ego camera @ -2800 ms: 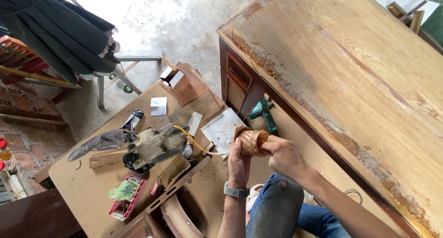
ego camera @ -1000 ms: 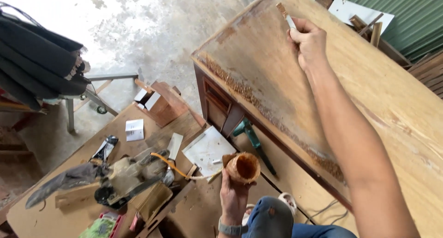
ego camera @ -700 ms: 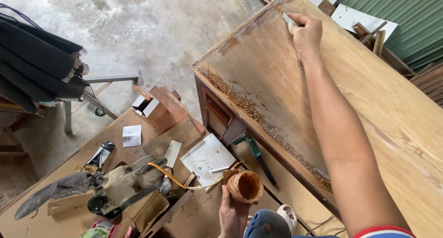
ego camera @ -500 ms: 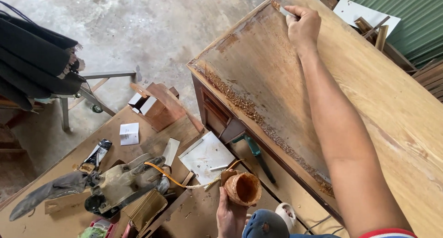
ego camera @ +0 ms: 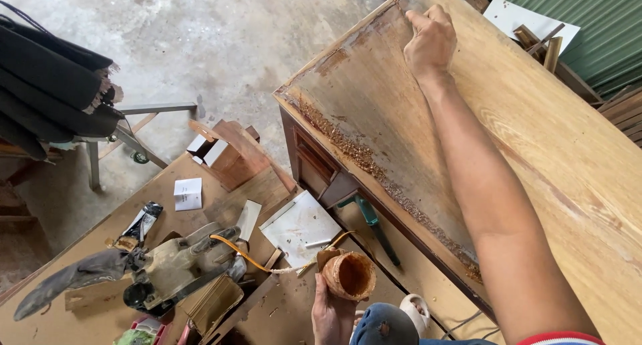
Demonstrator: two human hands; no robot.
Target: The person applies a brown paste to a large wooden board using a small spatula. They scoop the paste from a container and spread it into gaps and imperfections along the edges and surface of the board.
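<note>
The small round brown-stained cup (ego camera: 349,275), open at the top and crusted inside and out with orange-brown paste, sits low in the view, clamped in our left hand (ego camera: 329,315), whose fingers wrap its lower side from below. It hangs above the low brown board counter (ego camera: 80,318), just in front of the large wooden cabinet top (ego camera: 535,151) and well apart from our right hand (ego camera: 431,40). That right hand is stretched far out to the cabinet top's far corner, its fingers pinched together on something thin that we cannot make out, pressed to the wood at the edge.

The cup's mouth tilts toward us, showing a dark reddish hollow; its rim is uneven and smeared. The cabinet top is pale, grained timber on the right and duller, greyer wood on the left, with a rough line of orange-brown crumbs along its near edge.

On the counter beside the cup lie a white sheet of paper (ego camera: 299,228), a teal-handled tool (ego camera: 374,224), an orange cord (ego camera: 244,254), a grey dusty power tool (ego camera: 174,271) and a small white folded card (ego camera: 188,194). A small wooden box (ego camera: 231,154) stands at the counter's far edge. Dark folded cloth (ego camera: 53,91) drapes over a metal stand on the left, above the grey concrete floor (ego camera: 221,37).
</note>
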